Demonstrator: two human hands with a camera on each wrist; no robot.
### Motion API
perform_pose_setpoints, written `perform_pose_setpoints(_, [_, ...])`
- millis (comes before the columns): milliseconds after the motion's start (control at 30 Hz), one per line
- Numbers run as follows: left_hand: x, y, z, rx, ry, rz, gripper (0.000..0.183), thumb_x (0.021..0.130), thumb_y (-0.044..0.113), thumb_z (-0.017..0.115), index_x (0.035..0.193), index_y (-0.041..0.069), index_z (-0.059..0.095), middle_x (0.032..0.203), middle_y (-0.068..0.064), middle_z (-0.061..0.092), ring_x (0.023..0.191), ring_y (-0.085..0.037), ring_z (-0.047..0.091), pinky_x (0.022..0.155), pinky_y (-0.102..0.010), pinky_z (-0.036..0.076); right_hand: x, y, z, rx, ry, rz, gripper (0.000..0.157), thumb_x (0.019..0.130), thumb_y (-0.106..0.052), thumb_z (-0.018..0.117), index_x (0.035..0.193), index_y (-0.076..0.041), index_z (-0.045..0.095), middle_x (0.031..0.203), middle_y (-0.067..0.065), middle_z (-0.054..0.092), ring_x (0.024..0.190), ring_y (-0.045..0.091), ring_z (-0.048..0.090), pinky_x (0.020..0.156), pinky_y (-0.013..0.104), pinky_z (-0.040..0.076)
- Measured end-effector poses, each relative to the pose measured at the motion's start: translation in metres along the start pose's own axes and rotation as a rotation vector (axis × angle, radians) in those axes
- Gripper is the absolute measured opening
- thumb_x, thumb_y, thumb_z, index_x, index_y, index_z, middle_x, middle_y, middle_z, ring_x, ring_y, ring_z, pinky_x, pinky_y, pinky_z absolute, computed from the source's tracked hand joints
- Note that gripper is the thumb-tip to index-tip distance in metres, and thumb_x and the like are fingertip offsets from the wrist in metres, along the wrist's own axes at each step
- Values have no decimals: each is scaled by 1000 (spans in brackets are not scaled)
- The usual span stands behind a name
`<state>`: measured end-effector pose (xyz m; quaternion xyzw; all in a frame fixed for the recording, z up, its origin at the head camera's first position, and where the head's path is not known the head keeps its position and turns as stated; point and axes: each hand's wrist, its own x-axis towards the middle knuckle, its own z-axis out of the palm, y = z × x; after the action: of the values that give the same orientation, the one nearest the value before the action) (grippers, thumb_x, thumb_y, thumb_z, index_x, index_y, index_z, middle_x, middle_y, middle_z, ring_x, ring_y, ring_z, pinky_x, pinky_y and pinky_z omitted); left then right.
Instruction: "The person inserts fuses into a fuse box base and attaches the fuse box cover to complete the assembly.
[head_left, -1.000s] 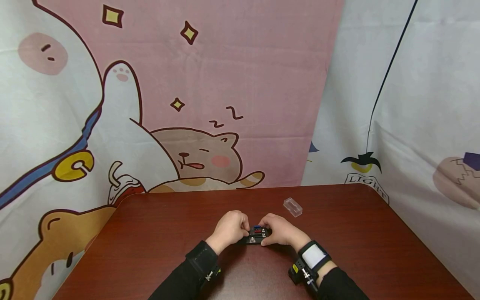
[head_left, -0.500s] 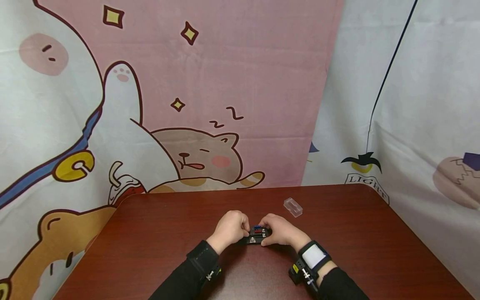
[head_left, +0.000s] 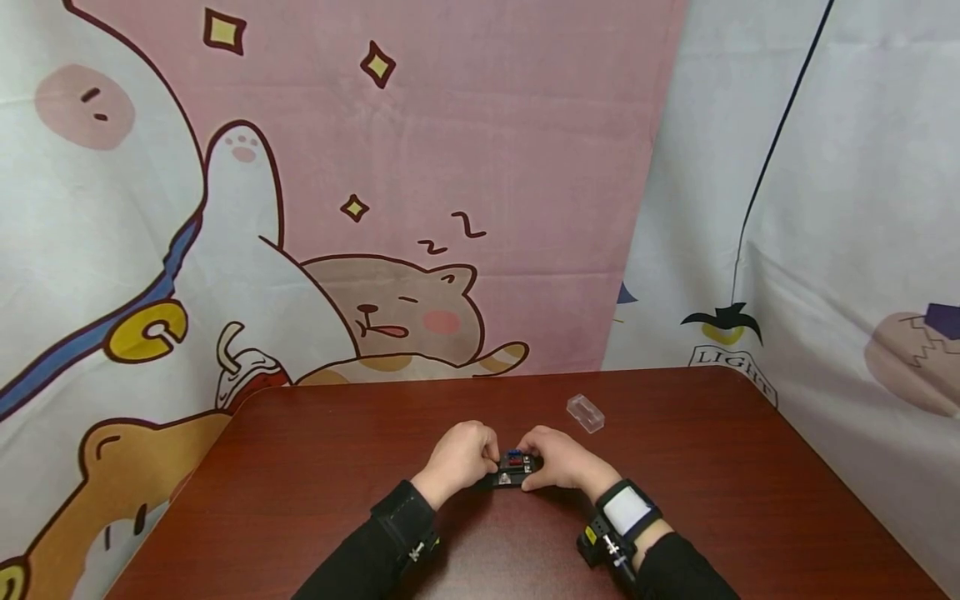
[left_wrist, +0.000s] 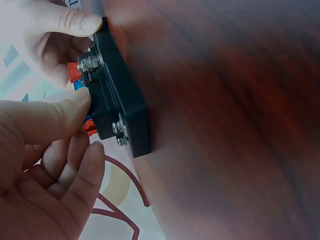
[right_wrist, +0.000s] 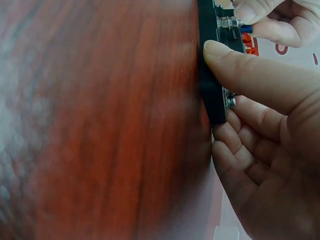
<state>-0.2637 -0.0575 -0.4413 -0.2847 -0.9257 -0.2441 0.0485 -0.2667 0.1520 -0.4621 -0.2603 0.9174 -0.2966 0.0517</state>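
Note:
A black fuse block [head_left: 506, 480] with metal screw terminals [left_wrist: 119, 131] and red fuses [left_wrist: 74, 72] lies on the table between both hands. My left hand [head_left: 460, 454] is at its left side. Thumb and finger of that hand pinch a blue blade fuse [right_wrist: 247, 29] at the block's top; the fingertips hide most of it. The right hand [head_left: 561, 463] grips the block's right end, its thumb [right_wrist: 217, 49] on the near edge of the base and its other fingers at the far side.
Behind the right hand, a clear plastic cover [head_left: 586, 414] lies on the brown table [head_left: 337, 500]. A printed cloth [head_left: 525, 167] with cartoon animals hangs behind the table's far edge. Each wrist wears a strapped camera.

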Motion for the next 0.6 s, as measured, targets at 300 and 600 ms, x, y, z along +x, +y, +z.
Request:
perform_pose_setpoints(300, [-4,-4,-8,8,-3,28,16,76,11,86,82,12,71,76,4,57,67,-7,51,62,-24,46,0,1,1,-10,-3,-11,39,70,-17,90,99,-11,66,95,-3,57,87,17,54,81,41,47])
perform_pose_setpoints(600, [-8,-15,-15,3,-37,-26,31,72,19,90,93,7,70,85,-2,61,75,-13,58,69,-31,50,1,1,-1,-2,-9,-8,38,70,-18,90,99,-11,66,95,-4,56,87,16,55,82,42,47])
